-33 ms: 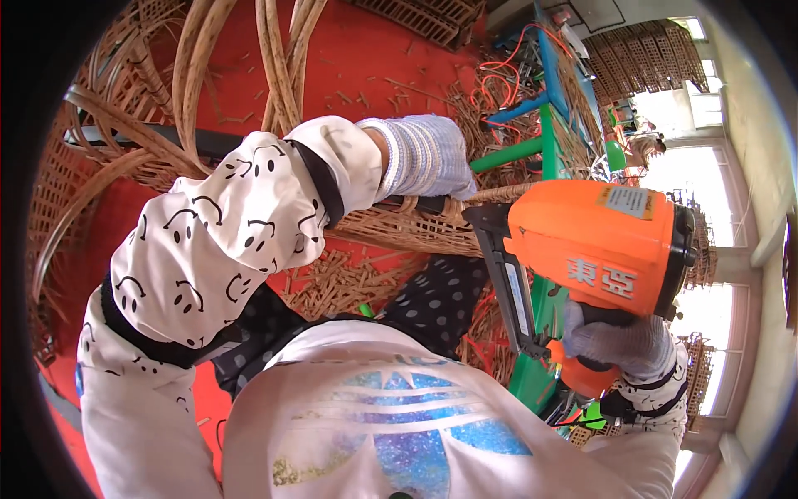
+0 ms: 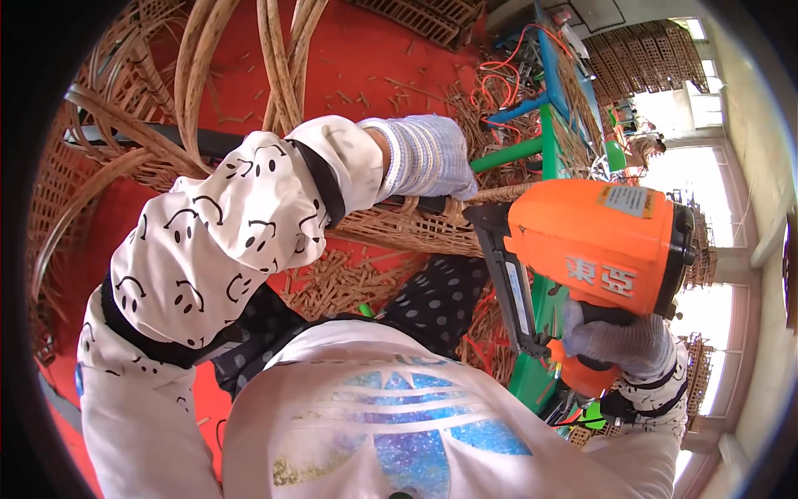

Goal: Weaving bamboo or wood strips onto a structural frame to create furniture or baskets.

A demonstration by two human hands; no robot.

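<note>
Right hand (image 2: 611, 339) clasps orange-and-black nail gun (image 2: 582, 237); left hand (image 2: 428, 156), finger closure unclear, rests at brown wickerwork (image 2: 399, 230); tan scraps (image 2: 339, 284) litter red floor (image 2: 374, 50).

- I've got an orange nail gun (image 2: 594, 241): black nose and magazine, black rear cap, pale label; body roughly level, nose pointing left, magazine slanting down.
- I also see a woven rattan piece (image 2: 413, 233): tan, open lattice, running left to right, upper edge partly covered.
- Gun's nose is at its right end; I can't tell if touching.
</note>
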